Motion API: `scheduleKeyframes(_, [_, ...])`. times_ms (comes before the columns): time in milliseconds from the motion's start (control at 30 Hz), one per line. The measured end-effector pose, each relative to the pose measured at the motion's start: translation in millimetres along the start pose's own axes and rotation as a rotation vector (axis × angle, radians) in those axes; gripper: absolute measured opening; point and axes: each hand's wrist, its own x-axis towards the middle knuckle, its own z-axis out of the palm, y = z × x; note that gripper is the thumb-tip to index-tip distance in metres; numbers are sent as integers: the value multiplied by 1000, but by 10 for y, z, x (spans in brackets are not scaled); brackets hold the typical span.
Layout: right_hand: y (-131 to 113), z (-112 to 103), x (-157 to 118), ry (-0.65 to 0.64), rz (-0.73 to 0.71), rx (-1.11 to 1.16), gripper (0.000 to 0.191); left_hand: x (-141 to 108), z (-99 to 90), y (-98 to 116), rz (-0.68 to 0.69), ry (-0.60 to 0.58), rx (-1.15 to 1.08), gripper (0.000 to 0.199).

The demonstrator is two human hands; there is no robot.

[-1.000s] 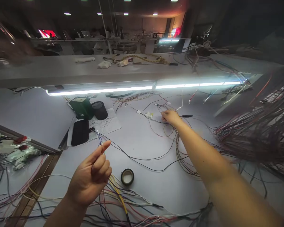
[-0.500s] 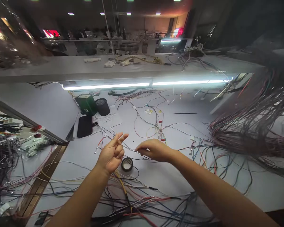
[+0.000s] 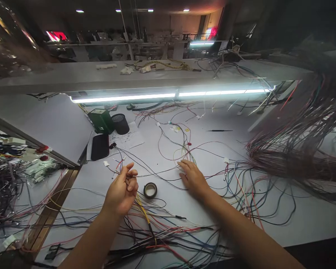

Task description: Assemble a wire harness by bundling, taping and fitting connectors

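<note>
My left hand [image 3: 124, 190] is raised palm up over the left-middle of the white table, fingers curled around a thin dark wire [image 3: 148, 175] that runs right from it. My right hand [image 3: 192, 177] is palm down at the centre, fingers apart, its tips beside the thin wires. Whether it touches them is unclear. Between the hands lies a roll of dark tape [image 3: 150, 190]. A small white connector [image 3: 106, 163] sits just left of my left fingertips. A red connector [image 3: 189, 144] lies beyond my right hand.
Bundled wires [image 3: 162, 243] cross the near table. A dense wire bundle [image 3: 291, 160] spreads at right. Behind are a green box [image 3: 101, 121], a black mesh cup [image 3: 120, 124], a black pouch [image 3: 100, 147] and papers [image 3: 133, 136]. A shelf [image 3: 156, 78] with a lit tube spans above.
My left hand has moved left and slightly down, its fingers curling closed on a wire. My right hand has moved right and flattened toward the table, fingers spreading. The view has shifted slightly.
</note>
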Motion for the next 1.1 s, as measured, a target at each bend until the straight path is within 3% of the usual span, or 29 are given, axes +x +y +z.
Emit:
scheduleKeyframes(167, [199,-54,45,41,155,-7,38,35,-26,-9,-78,73,-154,18])
scheduleKeyframes(400, [223,-106,210,-18,139,-49,19,-38,30,10,-106,13,-122,16])
scheduleKeyframes(500, [230,-185,232,-9,111,-38,19,-55,39,21,-46,-14,-76,16])
scheduleKeyframes(667, [240,-498,241,144,80,129,19,-16,37,51,56,-65,16,45])
scheduleKeyframes(767, [205,-737,228,217,112,267,15,62,32,91,73,-86,88,38])
scheduleKeyframes(867, [143,-928,170,198,164,272,14,145,4,141,43,-130,83,27])
scheduleKeyframes(967, [101,-1013,92,164,289,331,16,192,-65,171,-46,-72,11,19])
scheduleKeyframes(1033, [99,-1010,62,257,475,430,18,189,-124,180,-213,-91,81,24])
scheduleKeyframes(1100, [106,-981,67,386,625,608,19,159,-171,198,-381,-197,307,33])
